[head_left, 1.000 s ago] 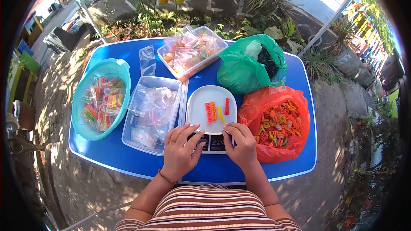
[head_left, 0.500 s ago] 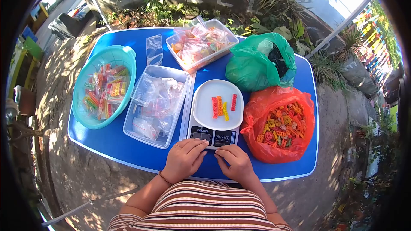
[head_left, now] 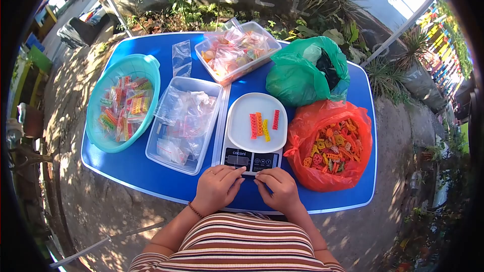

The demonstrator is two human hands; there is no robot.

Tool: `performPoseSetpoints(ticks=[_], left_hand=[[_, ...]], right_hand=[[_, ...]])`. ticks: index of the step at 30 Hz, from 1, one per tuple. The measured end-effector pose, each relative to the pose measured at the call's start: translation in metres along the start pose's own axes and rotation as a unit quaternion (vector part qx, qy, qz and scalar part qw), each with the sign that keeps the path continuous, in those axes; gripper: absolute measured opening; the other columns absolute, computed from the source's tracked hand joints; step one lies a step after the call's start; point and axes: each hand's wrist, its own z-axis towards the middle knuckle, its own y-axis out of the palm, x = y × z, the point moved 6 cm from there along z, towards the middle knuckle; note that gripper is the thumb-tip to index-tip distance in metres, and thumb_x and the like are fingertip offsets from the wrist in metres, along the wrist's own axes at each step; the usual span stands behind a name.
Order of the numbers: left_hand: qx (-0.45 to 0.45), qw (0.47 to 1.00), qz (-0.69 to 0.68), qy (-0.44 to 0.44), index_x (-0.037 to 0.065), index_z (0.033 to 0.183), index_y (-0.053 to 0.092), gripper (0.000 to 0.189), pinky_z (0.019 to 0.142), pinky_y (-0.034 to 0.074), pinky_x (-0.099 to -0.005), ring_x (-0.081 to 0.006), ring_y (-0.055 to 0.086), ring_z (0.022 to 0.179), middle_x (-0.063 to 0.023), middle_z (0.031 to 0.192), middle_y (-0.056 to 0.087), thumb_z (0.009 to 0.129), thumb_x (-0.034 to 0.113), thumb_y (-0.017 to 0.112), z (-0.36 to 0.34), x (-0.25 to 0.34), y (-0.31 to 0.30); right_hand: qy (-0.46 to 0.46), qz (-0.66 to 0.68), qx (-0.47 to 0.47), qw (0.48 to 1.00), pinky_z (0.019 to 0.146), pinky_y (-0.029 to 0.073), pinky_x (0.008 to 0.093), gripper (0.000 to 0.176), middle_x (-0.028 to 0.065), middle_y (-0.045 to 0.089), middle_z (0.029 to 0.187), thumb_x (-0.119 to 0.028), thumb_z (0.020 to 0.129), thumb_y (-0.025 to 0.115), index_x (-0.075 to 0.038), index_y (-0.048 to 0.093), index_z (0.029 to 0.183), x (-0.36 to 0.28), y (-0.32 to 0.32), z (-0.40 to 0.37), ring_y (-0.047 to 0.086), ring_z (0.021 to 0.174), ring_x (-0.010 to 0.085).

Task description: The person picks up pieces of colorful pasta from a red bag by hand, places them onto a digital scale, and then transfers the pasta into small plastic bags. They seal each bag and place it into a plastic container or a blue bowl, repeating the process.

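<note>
A white kitchen scale (head_left: 252, 171) stands on the blue table, its plate (head_left: 242, 141) bearing red, orange and yellow ridged pieces (head_left: 259, 124). At the scale's front left corner rests my left hand (head_left: 218, 187), its fingers bent and drawn together; whether they pinch anything is too small to tell. My right hand (head_left: 278, 189) is at the front right of the scale, fingers curled near the thumb, with nothing plainly visible between them. Right of the scale, a red plastic bag (head_left: 307, 174) lies open, full of colourful pieces (head_left: 335, 148).
A turquoise basket (head_left: 94, 116) of filled packets stands at the left. Beside it is a clear tub (head_left: 184, 168) of plastic bags. Another tub (head_left: 242, 74) with packets, a flat clear bag (head_left: 182, 59) and a green bag (head_left: 292, 78) are farther back.
</note>
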Motion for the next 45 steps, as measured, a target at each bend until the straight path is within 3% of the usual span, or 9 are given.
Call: performPoseSetpoints(ticks=[9, 15, 19, 25, 28, 35, 37, 43, 45], left_hand=[[0.013, 1.000, 0.006, 0.000, 0.010, 0.115, 0.074, 0.029, 0.082, 0.052, -0.0353, -0.0213, 0.071, 0.091, -0.0041, 0.094, 0.075, 0.087, 0.014, 0.077, 0.003, -0.002, 0.000], [0.034, 0.999, -0.004, -0.007, 0.009, 0.117, 0.073, 0.031, 0.082, 0.052, -0.0355, -0.0219, 0.071, 0.090, -0.0052, 0.096, 0.075, 0.087, 0.013, 0.076, 0.002, -0.004, -0.005], [0.078, 0.996, -0.035, -0.016, 0.006, 0.122, 0.070, 0.036, 0.083, 0.053, -0.0366, -0.0238, 0.070, 0.092, -0.0070, 0.100, 0.074, 0.086, 0.010, 0.075, 0.003, -0.006, -0.011], [0.090, 0.994, -0.061, -0.019, 0.003, 0.125, 0.067, 0.040, 0.085, 0.055, -0.0373, -0.0261, 0.070, 0.094, -0.0090, 0.105, 0.074, 0.086, 0.006, 0.075, 0.007, -0.004, -0.017], [0.078, 0.994, -0.073, -0.024, 0.003, 0.124, 0.066, 0.040, 0.087, 0.053, -0.0374, -0.0272, 0.069, 0.095, -0.0090, 0.106, 0.074, 0.085, 0.004, 0.076, 0.005, -0.005, -0.015], [0.122, 0.991, -0.037, -0.032, 0.004, 0.116, 0.070, 0.032, 0.087, 0.054, -0.0372, -0.0294, 0.069, 0.097, -0.0112, 0.106, 0.073, 0.085, 0.003, 0.075, 0.009, -0.014, -0.039], [0.155, 0.986, 0.043, -0.053, 0.004, 0.115, 0.071, 0.032, 0.090, 0.053, -0.0379, -0.0303, 0.068, 0.103, -0.0119, 0.110, 0.072, 0.083, 0.002, 0.075, 0.019, -0.038, -0.056], [0.044, 0.972, 0.173, -0.155, 0.009, 0.116, 0.073, 0.038, 0.106, 0.044, -0.0476, -0.0320, 0.058, 0.127, -0.0124, 0.136, 0.063, 0.078, 0.006, 0.079, 0.042, -0.097, -0.051], [0.049, 0.971, 0.185, -0.142, 0.009, 0.112, 0.075, 0.033, 0.103, 0.044, -0.0468, -0.0311, 0.061, 0.124, -0.0105, 0.130, 0.068, 0.079, 0.008, 0.079, 0.045, -0.099, -0.046]], right_hand=[[0.026, -0.051, 0.033, 0.998, 0.075, 0.051, 0.0384, 0.013, 0.0099, 0.072, 0.093, -0.001, 0.080, 0.076, -0.002, 0.072, 0.091, 0.011, -0.013, 0.003, 0.068, 0.084, 0.0272], [0.095, -0.122, 0.097, 0.983, 0.089, 0.052, 0.0437, 0.018, 0.0165, 0.071, 0.106, 0.000, 0.083, 0.071, 0.001, 0.070, 0.101, 0.035, -0.022, -0.003, 0.067, 0.097, 0.0344], [0.135, -0.154, 0.084, 0.975, 0.105, 0.046, 0.0512, 0.037, 0.0291, 0.064, 0.123, -0.004, 0.088, 0.067, 0.008, 0.063, 0.122, 0.042, -0.019, -0.006, 0.060, 0.116, 0.0472], [0.184, -0.191, 0.053, 0.963, 0.109, 0.043, 0.0536, 0.049, 0.0349, 0.060, 0.126, -0.008, 0.090, 0.066, 0.013, 0.055, 0.133, 0.044, -0.016, -0.004, 0.055, 0.120, 0.0544], [0.165, -0.248, 0.052, 0.953, 0.105, 0.046, 0.0519, 0.044, 0.0326, 0.063, 0.122, -0.008, 0.090, 0.066, 0.012, 0.059, 0.129, 0.039, -0.017, 0.003, 0.059, 0.115, 0.0507], [0.085, -0.104, 0.085, 0.987, 0.074, 0.053, 0.0405, 0.016, 0.0154, 0.071, 0.090, -0.002, 0.084, 0.071, 0.002, 0.071, 0.100, 0.010, -0.024, 0.024, 0.068, 0.081, 0.0313], [0.046, -0.098, 0.084, 0.991, 0.071, 0.052, 0.0385, 0.014, 0.0123, 0.072, 0.087, -0.001, 0.083, 0.072, 0.000, 0.072, 0.096, -0.001, -0.021, 0.030, 0.068, 0.078, 0.0287], [-0.005, -0.056, 0.051, 0.997, 0.067, 0.050, 0.0358, 0.012, 0.0085, 0.073, 0.086, -0.001, 0.080, 0.074, -0.003, 0.073, 0.092, -0.020, 0.000, 0.039, 0.069, 0.075, 0.0240], [-0.006, -0.041, 0.039, 0.998, 0.067, 0.050, 0.0357, 0.012, 0.0083, 0.073, 0.085, -0.001, 0.081, 0.074, -0.003, 0.073, 0.093, -0.021, 0.005, 0.037, 0.069, 0.075, 0.0236]])
